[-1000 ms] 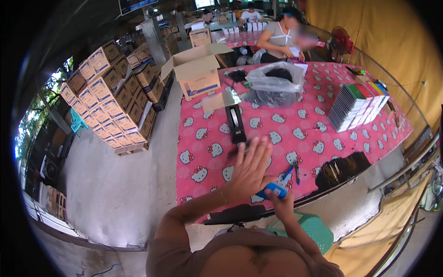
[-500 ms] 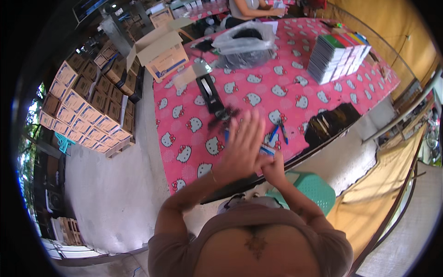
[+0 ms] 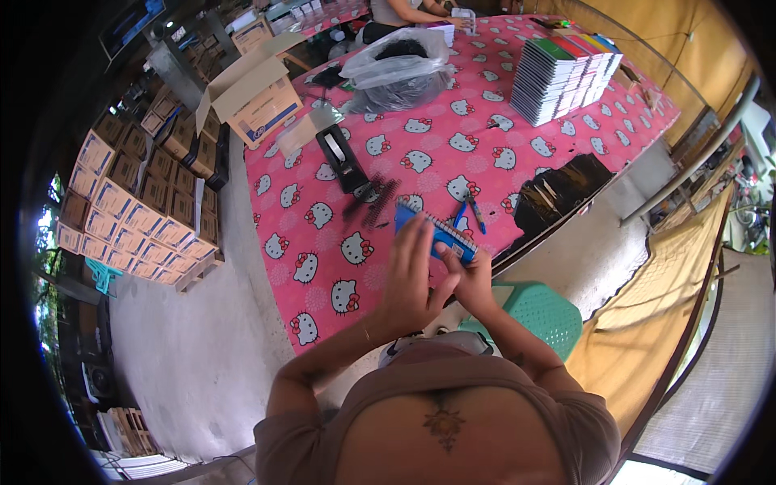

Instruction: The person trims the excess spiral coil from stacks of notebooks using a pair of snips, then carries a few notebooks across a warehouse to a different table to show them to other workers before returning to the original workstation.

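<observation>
A small blue spiral notebook (image 3: 453,240) is held over the near edge of the table, its wire binding along the far side. My right hand (image 3: 475,281) grips its right end, thumb across the cover. Against its left part lies my left hand (image 3: 408,279), fingers stretched out and thumb apart; they hide some of the cover. Two pens, a blue pen (image 3: 460,217) and a darker pen (image 3: 478,218), rest just beyond the notebook. To their left, dark wire coils (image 3: 380,204) sit beside a black tape dispenser (image 3: 341,160).
Stacked notebooks (image 3: 550,85) stand at the far right of the pink table cover (image 3: 323,267). Farther back are a plastic bag (image 3: 396,77) and an open carton (image 3: 263,109); another person's hand (image 3: 461,23) is beyond. A green stool (image 3: 546,319) stands at right, piled cartons (image 3: 137,210) at left.
My left hand has lowered and moved left, uncovering more of the blue notebook. The notebook now shows its wire binding and cover. The whole view has shifted slightly.
</observation>
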